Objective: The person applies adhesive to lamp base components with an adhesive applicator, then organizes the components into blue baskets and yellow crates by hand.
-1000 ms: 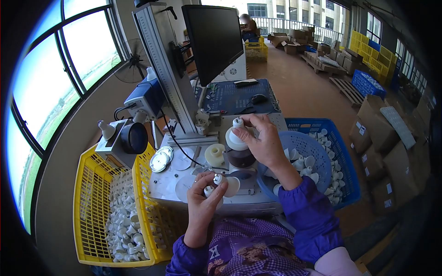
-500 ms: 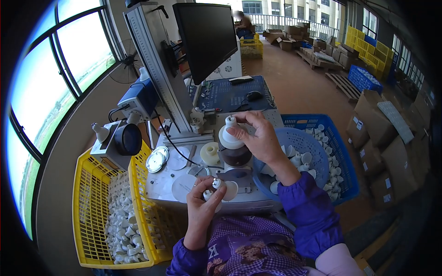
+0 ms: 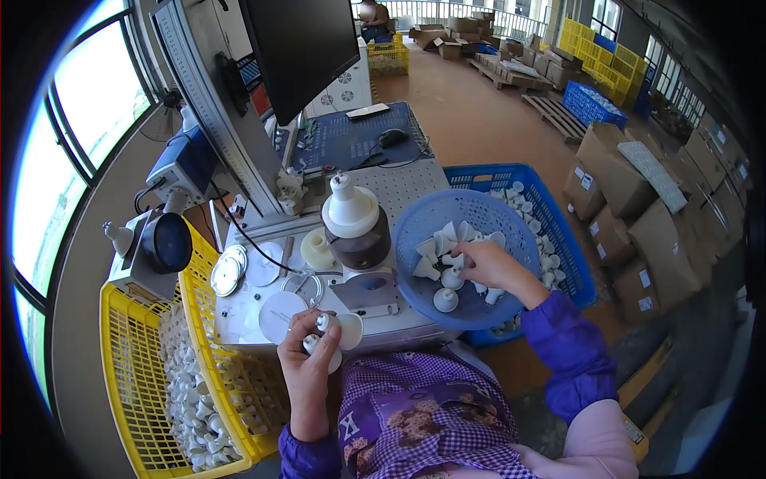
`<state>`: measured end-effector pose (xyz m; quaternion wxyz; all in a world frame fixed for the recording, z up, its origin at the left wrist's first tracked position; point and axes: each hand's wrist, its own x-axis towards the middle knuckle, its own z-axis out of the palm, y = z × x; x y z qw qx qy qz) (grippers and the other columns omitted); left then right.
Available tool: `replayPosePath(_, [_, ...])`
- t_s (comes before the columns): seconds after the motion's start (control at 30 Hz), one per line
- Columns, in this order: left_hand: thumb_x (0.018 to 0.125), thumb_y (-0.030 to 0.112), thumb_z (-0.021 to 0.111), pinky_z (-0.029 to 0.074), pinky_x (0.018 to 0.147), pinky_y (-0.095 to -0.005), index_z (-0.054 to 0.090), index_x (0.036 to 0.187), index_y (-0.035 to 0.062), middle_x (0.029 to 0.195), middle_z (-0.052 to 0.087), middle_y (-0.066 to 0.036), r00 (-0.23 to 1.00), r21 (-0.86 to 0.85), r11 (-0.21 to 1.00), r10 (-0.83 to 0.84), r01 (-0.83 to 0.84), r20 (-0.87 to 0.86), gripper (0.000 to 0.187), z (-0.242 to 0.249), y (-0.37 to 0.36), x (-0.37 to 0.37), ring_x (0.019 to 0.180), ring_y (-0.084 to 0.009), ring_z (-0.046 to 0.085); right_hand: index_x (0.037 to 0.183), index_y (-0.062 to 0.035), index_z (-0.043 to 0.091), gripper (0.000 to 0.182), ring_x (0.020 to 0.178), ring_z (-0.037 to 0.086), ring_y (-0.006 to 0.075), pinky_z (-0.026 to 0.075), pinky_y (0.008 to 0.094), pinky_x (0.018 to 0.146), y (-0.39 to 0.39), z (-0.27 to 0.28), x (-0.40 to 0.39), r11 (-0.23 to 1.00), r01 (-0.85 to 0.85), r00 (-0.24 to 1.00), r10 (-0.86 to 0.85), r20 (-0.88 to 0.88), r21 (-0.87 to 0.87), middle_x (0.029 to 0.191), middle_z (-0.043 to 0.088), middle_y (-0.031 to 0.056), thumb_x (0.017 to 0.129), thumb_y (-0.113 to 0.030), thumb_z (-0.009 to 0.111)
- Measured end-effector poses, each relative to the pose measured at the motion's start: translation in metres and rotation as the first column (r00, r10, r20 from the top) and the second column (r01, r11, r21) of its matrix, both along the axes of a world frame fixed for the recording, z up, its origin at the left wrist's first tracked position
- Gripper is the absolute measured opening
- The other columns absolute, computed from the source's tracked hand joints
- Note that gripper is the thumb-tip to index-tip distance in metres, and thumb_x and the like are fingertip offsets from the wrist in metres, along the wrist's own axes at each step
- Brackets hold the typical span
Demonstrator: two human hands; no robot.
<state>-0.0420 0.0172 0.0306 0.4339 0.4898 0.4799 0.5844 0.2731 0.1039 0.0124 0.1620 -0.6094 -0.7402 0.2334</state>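
My left hand (image 3: 309, 351) is closed round two white lamp housings (image 3: 325, 322), flared cups with narrow pin-ended necks, above the table's front edge. To the right, my right hand (image 3: 493, 267) reaches into a blue plastic colander (image 3: 511, 219), its fingers closed at the neck of a white lamp housing (image 3: 452, 279). Several more housings lie loosely around it in the colander, and my fingers partly hide some. Between the hands, another white lamp housing (image 3: 351, 211) stands upright, pins up, on a dark round fixture (image 3: 361, 246).
A yellow crate (image 3: 209, 351) of white housings stands at left, and a blue crate (image 3: 574, 279) lies under the colander. A monitor (image 3: 299, 56) and a blue-and-grey machine head (image 3: 179, 172) flank a metal column. Behind are cardboard boxes (image 3: 614, 172) and a seated person (image 3: 375, 22).
My right hand has left the housing on the fixture and moved right and down into the colander. My left hand still holds its two housings. The view has shifted.
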Motion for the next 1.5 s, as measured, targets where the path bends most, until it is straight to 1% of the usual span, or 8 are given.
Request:
replayPosePath(0.17, [0.077, 0.003, 0.068, 0.039, 0.081, -0.0252, 0.066, 0.09, 0.0005, 0.095, 0.06, -0.004, 0.998, 0.002, 0.998, -0.058, 0.058, 0.003, 0.014, 0.001, -0.005, 0.011, 0.087, -0.0112, 0.052, 0.099, -0.0055, 0.065, 0.029, 0.078, 0.064, 0.0286, 0.049, 0.0376, 0.07, 0.006, -0.02, -0.008, 0.975, -0.03, 0.995, 0.05, 0.083, -0.218, 0.084, 0.066, 0.0163, 0.07, -0.007, 0.068])
replayPosePath(0.27, [0.076, 0.004, 0.069, 0.039, 0.08, -0.0245, 0.066, 0.09, 0.0, 0.096, 0.058, -0.004, 0.998, -0.013, 0.998, -0.06, 0.059, -0.023, 0.015, -0.003, -0.005, 0.011, 0.087, -0.0108, 0.051, 0.1, -0.0065, 0.065, 0.03, 0.07, 0.064, 0.0279, 0.05, 0.0373, 0.065, 0.009, -0.034, -0.003, 0.974, -0.223, 0.96, 0.213, 0.182, 0.032, 0.078, 0.065, 0.0158, 0.07, -0.007, 0.068])
replayPosePath(0.5, [0.074, 0.003, 0.073, 0.041, 0.076, -0.0232, 0.065, 0.091, -0.003, 0.094, 0.056, -0.004, 0.988, 0.058, 0.998, 0.023, -0.014, -0.151, 0.02, -0.003, -0.008, 0.013, 0.081, -0.0097, 0.051, 0.094, 0.0032, 0.064, 0.026, 0.062, 0.059, 0.0098, 0.046, 0.0234, 0.056, -0.003, 0.003, -0.007, 0.984, 0.091, 0.954, -0.131, -0.269, -0.155, 0.07, 0.063, 0.0078, 0.073, -0.008, 0.072])
replayPosePath(0.77, [0.074, 0.011, 0.076, 0.044, 0.073, -0.0231, 0.066, 0.092, -0.0028, 0.098, 0.055, -0.006, 0.99, 0.081, 0.996, -0.008, 0.02, -0.144, 0.025, -0.005, -0.01, 0.013, 0.084, -0.0113, 0.054, 0.094, 0.0013, 0.064, 0.025, 0.07, 0.057, 0.0084, 0.045, 0.0219, 0.06, -0.02, -0.007, -0.002, 0.989, 0.118, 0.594, -0.146, -0.791, -0.094, 0.077, 0.062, 0.0029, 0.078, -0.015, 0.074])
replayPosePath(1.13, [0.074, 0.011, 0.076, 0.046, 0.076, -0.025, 0.066, 0.091, -0.0025, 0.107, 0.052, -0.009, 0.988, 0.098, 0.99, -0.086, 0.099, -0.128, 0.024, 0.006, -0.008, 0.017, 0.087, -0.0142, 0.056, 0.107, -0.0052, 0.05, 0.025, 0.092, 0.063, 0.0192, 0.052, 0.0294, 0.071, -0.04, -0.002, -0.013, 0.963, 0.015, 0.297, -0.261, -0.919, -0.269, 0.102, 0.063, 0.0126, 0.095, -0.027, 0.051])
replayPosePath(1.3, [0.073, 0.018, 0.077, 0.05, 0.077, -0.0314, 0.066, 0.092, -0.001, 0.126, 0.043, -0.013, 0.953, 0.344, 0.93, -0.025, 0.133, -0.301, 0.029, 0.053, 0.026, 0.026, 0.098, -0.0217, 0.058, 0.107, -0.0055, 0.05, 0.025, 0.094, 0.061, 0.018, 0.05, 0.028, 0.075, -0.04, 0.003, -0.021, 0.977, 0.075, 0.291, -0.213, -0.933, -0.2, 0.102, 0.062, 0.0114, 0.092, -0.024, 0.056])
replayPosePath(1.43, [0.074, 0.022, 0.076, 0.051, 0.075, -0.031, 0.066, 0.092, -0.0024, 0.127, 0.044, -0.016, 0.976, 0.27, 0.95, -0.111, 0.159, -0.185, 0.032, 0.094, 0.077, 0.042, 0.098, -0.0225, 0.06, 0.106, -0.0064, 0.053, 0.027, 0.096, 0.058, 0.0153, 0.046, 0.0273, 0.084, -0.032, 0.019, -0.029, 0.995, 0.071, 0.271, -0.09, -0.958, -0.074, 0.103, 0.061, 0.0086, 0.087, -0.021, 0.065])
replayPosePath(1.5, [0.075, 0.024, 0.075, 0.051, 0.07, -0.0273, 0.066, 0.093, -0.0027, 0.115, 0.055, -0.016, 0.943, 0.301, 0.941, -0.053, 0.157, -0.329, 0.034, 0.096, 0.106, 0.046, 0.09, -0.0183, 0.062, 0.104, -0.0054, 0.056, 0.026, 0.094, 0.058, 0.0143, 0.046, 0.0267, 0.082, -0.028, 0.036, -0.037, 0.994, 0.112, 0.308, -0.031, -0.951, 0.004, 0.101, 0.062, 0.0075, 0.086, -0.021, 0.066])
